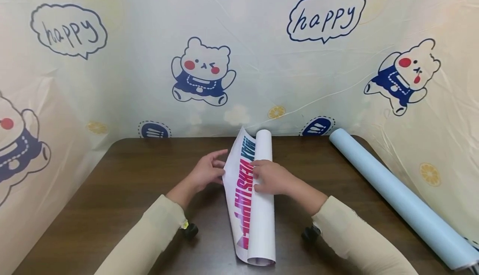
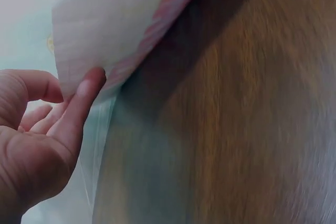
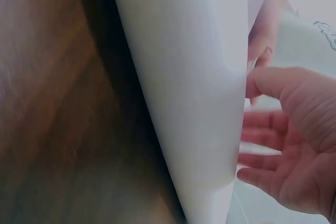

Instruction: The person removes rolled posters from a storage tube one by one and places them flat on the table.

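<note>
A white poster (image 1: 230, 200) with pink, purple and teal print lies partly rolled, its right part a white tube (image 1: 263, 225) running front to back. My left hand (image 1: 207, 170) is at the poster's loose left edge. In the left wrist view, the fingers of that hand (image 2: 47, 135) pinch the sheet's raised edge (image 2: 105, 19), one finger lying over the printed side. My right hand (image 1: 273, 177) rests across the top of the tube, fingers toward the print. Seen from the right wrist, this hand (image 3: 299, 145) has its fairly straight fingertips against the roll (image 3: 184, 77).
A long light-blue roll (image 1: 396, 196) lies slanted along the right side of the dark wooden table (image 1: 149, 163). Behind and beside the table hangs a pale sheet (image 1: 262, 79) printed with bears and the word happy. A dark wrist device (image 1: 190, 231) sits under the left sleeve.
</note>
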Tool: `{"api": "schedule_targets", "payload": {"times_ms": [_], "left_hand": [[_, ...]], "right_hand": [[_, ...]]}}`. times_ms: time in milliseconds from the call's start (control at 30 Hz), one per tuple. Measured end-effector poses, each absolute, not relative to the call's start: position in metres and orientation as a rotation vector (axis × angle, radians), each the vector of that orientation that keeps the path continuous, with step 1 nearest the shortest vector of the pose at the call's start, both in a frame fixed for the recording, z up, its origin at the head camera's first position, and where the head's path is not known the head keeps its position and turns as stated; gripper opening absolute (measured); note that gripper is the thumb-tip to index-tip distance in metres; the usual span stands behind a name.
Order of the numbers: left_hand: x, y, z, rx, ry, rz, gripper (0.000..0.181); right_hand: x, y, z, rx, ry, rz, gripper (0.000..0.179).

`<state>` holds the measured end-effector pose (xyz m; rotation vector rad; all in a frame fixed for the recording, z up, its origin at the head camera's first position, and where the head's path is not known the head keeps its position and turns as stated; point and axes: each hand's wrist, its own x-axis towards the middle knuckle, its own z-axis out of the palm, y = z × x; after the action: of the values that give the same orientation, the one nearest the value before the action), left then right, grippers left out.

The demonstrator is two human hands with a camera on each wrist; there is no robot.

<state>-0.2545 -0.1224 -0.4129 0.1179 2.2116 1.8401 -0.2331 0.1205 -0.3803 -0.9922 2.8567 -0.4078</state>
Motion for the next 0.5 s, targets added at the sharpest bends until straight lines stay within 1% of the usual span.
{"api": "schedule_targets", "payload": {"times_ms": [67, 133, 200, 267, 367, 500], "left_hand": [[-0.256, -0.124, -0.413, 0.118, 2.241, 1.829, 0.055], [-0.256, -0.127, -0.414, 0.129, 2.276, 1.789, 0.044], [-0.255, -0.131, -0.415, 0.128, 2.307, 1.738, 0.033], [-0.254, -0.134, -0.417, 0.121, 2.323, 1.691, 0.026], [-0.252, -0.141, -0.420, 0.110, 2.312, 1.668, 0.030], [-0.251, -0.148, -0.423, 0.123, 2.243, 1.665, 0.048]], "right_hand": [[-0.236, 0.122, -0.379, -1.050, 2.820, -0.314, 0.033], [-0.238, 0.124, -0.378, -1.082, 2.810, -0.217, 0.032], [-0.240, 0.125, -0.377, -1.077, 2.820, -0.165, 0.033], [-0.241, 0.127, -0.375, -1.044, 2.835, -0.162, 0.032], [-0.241, 0.130, -0.373, -0.990, 2.841, -0.184, 0.031], [-0.240, 0.137, -0.371, -1.056, 2.828, -0.140, 0.028]]}}
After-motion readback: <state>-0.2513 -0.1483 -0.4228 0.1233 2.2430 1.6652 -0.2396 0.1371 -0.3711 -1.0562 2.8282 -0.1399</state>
